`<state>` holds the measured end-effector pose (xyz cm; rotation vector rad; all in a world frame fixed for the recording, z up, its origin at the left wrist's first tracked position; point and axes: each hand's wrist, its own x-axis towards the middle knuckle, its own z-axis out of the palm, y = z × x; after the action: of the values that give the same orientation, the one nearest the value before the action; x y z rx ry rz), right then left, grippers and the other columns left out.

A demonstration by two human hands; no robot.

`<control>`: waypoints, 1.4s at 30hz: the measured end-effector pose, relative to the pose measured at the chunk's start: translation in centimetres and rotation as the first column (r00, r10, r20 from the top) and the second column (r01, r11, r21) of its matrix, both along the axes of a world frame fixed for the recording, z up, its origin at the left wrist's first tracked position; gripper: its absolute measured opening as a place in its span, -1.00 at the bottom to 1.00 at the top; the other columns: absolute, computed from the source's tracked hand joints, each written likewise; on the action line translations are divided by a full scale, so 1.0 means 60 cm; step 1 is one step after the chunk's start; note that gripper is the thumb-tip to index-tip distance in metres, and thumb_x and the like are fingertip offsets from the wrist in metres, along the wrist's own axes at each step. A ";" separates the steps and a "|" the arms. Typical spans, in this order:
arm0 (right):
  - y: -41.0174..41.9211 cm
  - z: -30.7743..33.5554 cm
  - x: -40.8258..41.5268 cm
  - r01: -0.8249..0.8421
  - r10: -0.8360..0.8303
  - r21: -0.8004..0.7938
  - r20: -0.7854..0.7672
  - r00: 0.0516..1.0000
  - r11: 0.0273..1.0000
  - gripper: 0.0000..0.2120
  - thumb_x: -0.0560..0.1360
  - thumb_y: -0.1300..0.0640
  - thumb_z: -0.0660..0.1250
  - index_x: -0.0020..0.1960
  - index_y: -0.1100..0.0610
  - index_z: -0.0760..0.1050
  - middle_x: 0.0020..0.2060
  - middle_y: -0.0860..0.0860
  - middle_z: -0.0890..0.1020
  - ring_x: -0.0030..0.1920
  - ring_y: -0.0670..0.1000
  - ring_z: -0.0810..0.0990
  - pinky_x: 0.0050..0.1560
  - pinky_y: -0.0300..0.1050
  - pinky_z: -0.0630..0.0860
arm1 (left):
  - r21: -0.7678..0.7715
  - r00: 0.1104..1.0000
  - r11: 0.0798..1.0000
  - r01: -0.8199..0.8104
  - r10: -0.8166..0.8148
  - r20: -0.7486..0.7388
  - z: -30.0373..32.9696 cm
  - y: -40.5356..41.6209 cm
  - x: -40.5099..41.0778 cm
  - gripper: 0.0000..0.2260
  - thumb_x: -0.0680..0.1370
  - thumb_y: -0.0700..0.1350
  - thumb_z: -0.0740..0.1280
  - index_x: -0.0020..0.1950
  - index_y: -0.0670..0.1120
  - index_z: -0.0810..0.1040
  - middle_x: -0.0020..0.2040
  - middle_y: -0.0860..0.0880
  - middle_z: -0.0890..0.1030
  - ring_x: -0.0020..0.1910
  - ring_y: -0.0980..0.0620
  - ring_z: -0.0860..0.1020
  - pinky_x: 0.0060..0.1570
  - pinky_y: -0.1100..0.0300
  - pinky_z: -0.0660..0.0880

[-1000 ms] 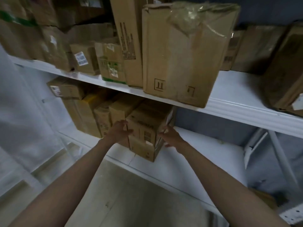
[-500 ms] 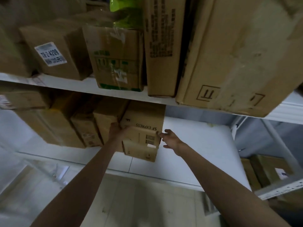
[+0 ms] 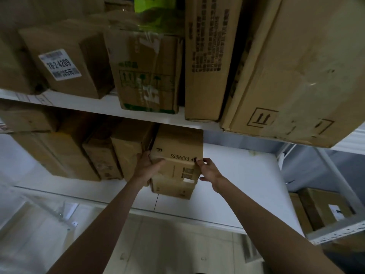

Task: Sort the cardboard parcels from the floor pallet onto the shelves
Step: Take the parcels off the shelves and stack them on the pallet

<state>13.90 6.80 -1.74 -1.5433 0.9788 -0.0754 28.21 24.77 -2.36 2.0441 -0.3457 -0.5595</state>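
I am looking down along both forearms, which are reaching over the pale floor toward the lower white shelf (image 3: 227, 212). At the end of them, my left hand (image 3: 147, 167) is gripping the near left corner of the SF EXPRESS parcel (image 3: 177, 153), with the thumb lying across its front edge and the fingers going around the left side. My right hand (image 3: 208, 170) is touching the right front corner with its fingertips (image 3: 197, 160) lightly bent; it is steadying the parcel more than grasping it, I think. This parcel is sitting on top of a smaller carton (image 3: 171, 187), which is standing on the lower shelf, just beside a row of upright cartons (image 3: 98, 157) on the left. To the right of it the shelf board is showing bare. I am judging that the placing step is nearly finishing: the parcel is already on the shelf and is only being squared on the carton below. The next move is asking for a small push until the edges are lining up, then a release of both hands without dragging it forward. Further up, the upper shelf (image 3: 110, 106) is carrying a labelled box (image 3: 63, 62), a taped box with green print (image 3: 146, 76) and a large carton (image 3: 296, 72) leaning over its edge.
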 end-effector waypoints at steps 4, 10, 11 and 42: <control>-0.020 -0.002 -0.031 -0.010 0.004 -0.099 -0.058 0.998 0.995 -0.54 0.69 -0.13 0.12 0.49 0.10 0.29 0.33 0.14 0.53 0.28 0.19 0.54 0.33 0.19 0.50 | -0.051 1.000 0.999 0.009 -0.010 -0.010 -0.002 -0.016 -0.024 -0.54 0.48 0.07 0.50 0.25 0.00 0.37 0.07 0.10 0.50 0.03 0.06 0.54 -0.13 0.27 0.42; -0.055 -0.001 -0.121 -0.058 0.035 -0.193 -0.121 0.992 0.980 -0.57 0.69 -0.08 0.11 0.50 0.07 0.31 0.30 0.12 0.56 0.21 0.17 0.59 0.33 0.15 0.50 | 0.064 0.997 0.997 0.046 -0.049 0.059 -0.006 -0.048 -0.099 -0.39 0.41 0.15 0.54 0.32 -0.05 0.38 0.04 0.10 0.60 0.04 0.02 0.60 -0.02 0.16 0.54; -0.061 -0.001 -0.139 -0.061 0.036 -0.200 -0.123 0.992 0.978 -0.57 0.69 -0.07 0.12 0.49 0.06 0.32 0.30 0.11 0.55 0.21 0.16 0.59 0.33 0.14 0.50 | 0.100 0.994 0.994 0.050 -0.059 0.087 -0.004 -0.053 -0.116 -0.33 0.40 0.18 0.53 0.37 -0.01 0.32 0.07 0.10 0.57 0.07 -0.01 0.59 0.00 0.17 0.51; -0.172 -0.035 -0.596 0.099 -0.091 -0.058 0.119 0.989 0.993 -0.59 0.65 -0.04 0.26 0.48 -0.15 0.34 0.18 0.08 0.60 0.19 0.11 0.60 0.20 0.10 0.60 | 0.517 0.778 0.782 0.348 -0.548 0.306 0.023 -0.241 -0.520 -0.18 0.47 0.40 0.29 0.58 -0.01 0.16 0.63 -0.02 0.02 0.54 -0.19 0.13 0.45 -0.19 0.23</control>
<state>-21.88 -3.55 -3.82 -1.5323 0.9652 -0.2631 -3.01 10.34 -1.00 2.5367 -1.1161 -0.4807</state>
